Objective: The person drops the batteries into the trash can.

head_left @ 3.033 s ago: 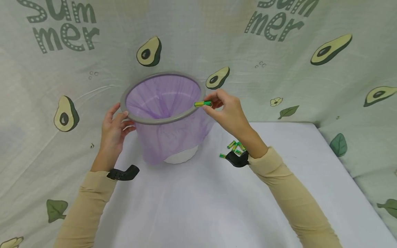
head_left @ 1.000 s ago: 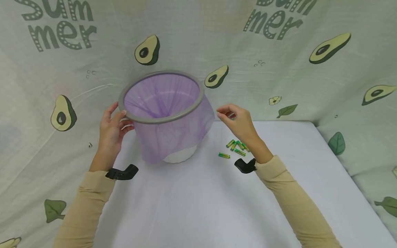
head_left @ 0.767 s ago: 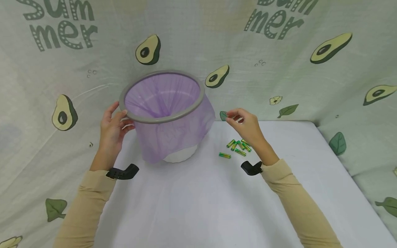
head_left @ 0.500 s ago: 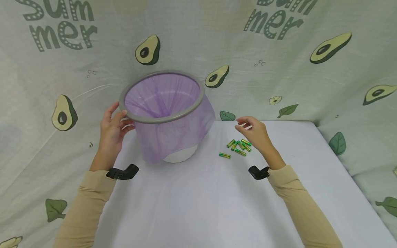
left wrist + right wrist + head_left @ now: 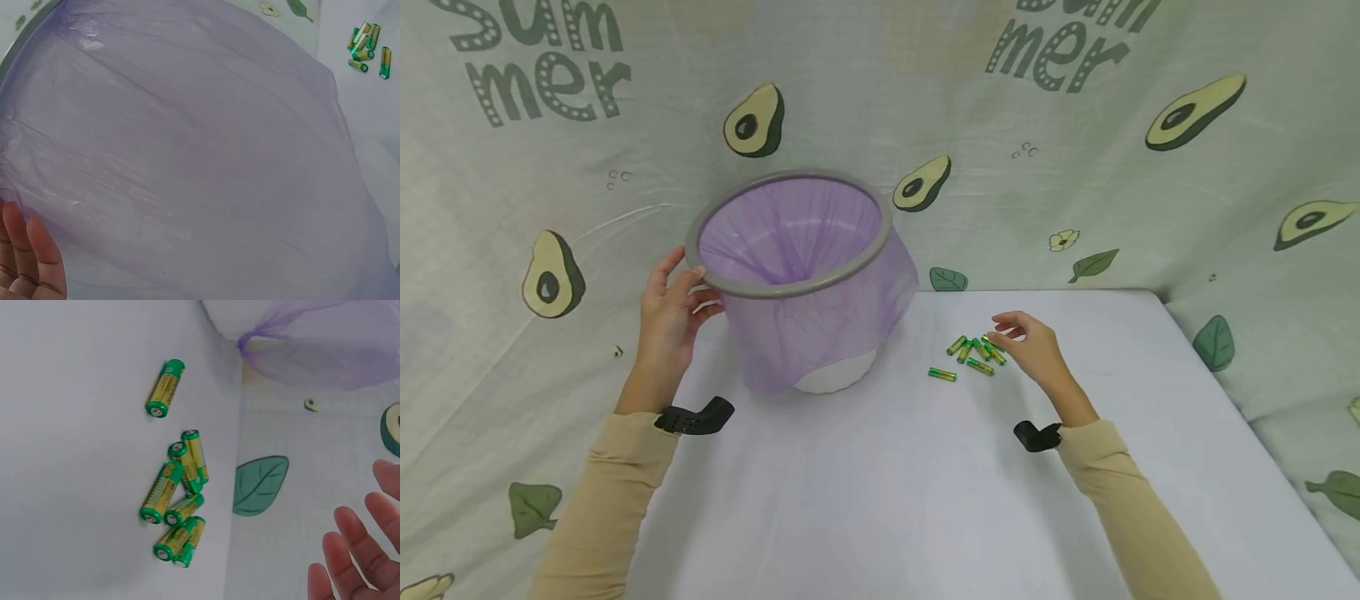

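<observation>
Seven green-and-gold cylindrical batteries (image 5: 982, 350) lie right of the round, purple-bagged white bin (image 5: 820, 325), whose grey rim (image 5: 782, 291) your left hand (image 5: 667, 321) grips, apparently for steadiness; your right hand (image 5: 1032, 347), fingers relaxed, hovers empty near them.

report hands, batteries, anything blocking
Left hand gripping bin rim. Right hand empty, near batteries. Those lie on white table, one apart. No obstruction seen.

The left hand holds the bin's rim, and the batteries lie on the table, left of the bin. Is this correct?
No: the head view shows the batteries lying on the table, right of the bin. The left hand does hold its rim.
</observation>
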`<control>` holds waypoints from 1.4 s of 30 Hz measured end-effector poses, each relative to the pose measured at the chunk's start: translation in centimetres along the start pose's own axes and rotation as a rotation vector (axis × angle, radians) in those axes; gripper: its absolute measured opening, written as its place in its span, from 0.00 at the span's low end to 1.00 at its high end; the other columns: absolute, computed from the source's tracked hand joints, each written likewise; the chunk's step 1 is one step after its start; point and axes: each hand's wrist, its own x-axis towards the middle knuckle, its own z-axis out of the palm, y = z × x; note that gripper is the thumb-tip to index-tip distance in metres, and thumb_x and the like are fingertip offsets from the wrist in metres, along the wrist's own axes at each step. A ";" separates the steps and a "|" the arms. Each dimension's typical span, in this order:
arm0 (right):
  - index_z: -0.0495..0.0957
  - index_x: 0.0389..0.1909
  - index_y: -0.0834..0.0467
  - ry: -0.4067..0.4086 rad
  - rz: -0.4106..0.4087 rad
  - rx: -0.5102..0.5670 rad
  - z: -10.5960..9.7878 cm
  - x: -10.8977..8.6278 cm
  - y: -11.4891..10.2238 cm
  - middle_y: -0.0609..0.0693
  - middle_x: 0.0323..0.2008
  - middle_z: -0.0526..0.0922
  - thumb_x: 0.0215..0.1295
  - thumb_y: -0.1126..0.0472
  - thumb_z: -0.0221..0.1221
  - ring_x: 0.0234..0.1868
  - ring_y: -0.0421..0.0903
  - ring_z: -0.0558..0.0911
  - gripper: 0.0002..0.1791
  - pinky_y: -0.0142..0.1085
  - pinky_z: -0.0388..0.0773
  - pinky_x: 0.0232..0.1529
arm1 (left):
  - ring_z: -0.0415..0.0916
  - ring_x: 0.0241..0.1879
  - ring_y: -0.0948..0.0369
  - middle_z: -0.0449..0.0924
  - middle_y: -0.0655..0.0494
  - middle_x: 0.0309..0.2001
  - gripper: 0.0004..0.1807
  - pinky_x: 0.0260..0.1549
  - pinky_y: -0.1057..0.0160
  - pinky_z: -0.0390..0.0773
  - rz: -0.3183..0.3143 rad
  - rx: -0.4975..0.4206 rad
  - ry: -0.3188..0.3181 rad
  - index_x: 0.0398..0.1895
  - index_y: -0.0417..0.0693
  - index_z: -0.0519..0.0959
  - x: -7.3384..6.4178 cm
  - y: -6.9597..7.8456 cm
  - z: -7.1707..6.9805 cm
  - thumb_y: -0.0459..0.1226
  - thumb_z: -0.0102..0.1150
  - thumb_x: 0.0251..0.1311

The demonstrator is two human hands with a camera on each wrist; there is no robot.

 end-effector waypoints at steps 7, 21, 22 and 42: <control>0.72 0.53 0.65 -0.030 0.027 -0.020 1.2 -0.1 2.2 0.63 0.46 0.79 0.64 0.57 0.57 0.47 0.56 0.75 0.21 0.35 0.72 0.38 | 0.78 0.21 0.61 0.80 0.56 0.25 0.33 0.23 0.67 0.79 -0.010 -0.019 -0.004 0.66 0.50 0.58 0.0 0.1 -0.2 0.32 0.59 0.58; 0.69 0.56 0.68 -0.172 0.160 -0.006 2.9 -0.4 5.8 0.64 0.47 0.77 0.62 0.56 0.58 0.49 0.58 0.75 0.25 0.42 0.73 0.44 | 0.79 0.21 0.62 0.80 0.57 0.26 0.32 0.23 0.68 0.79 -0.002 0.005 0.000 0.66 0.51 0.58 0.0 0.1 -0.3 0.33 0.58 0.59; 0.69 0.56 0.68 -0.184 0.168 0.004 3.0 -0.5 5.9 0.64 0.48 0.77 0.62 0.56 0.58 0.49 0.58 0.75 0.26 0.43 0.74 0.45 | 0.79 0.21 0.62 0.80 0.57 0.26 0.32 0.23 0.67 0.79 -0.002 0.003 -0.001 0.66 0.51 0.58 0.0 0.1 -0.3 0.33 0.58 0.59; 0.69 0.56 0.68 -0.222 0.203 0.022 5.1 -0.3 8.0 0.61 0.47 0.73 0.60 0.56 0.61 0.45 0.52 0.72 0.28 0.35 0.68 0.41 | 0.79 0.22 0.62 0.80 0.57 0.27 0.34 0.24 0.67 0.79 -0.016 -0.008 0.002 0.67 0.52 0.57 -0.2 0.1 -0.4 0.34 0.59 0.59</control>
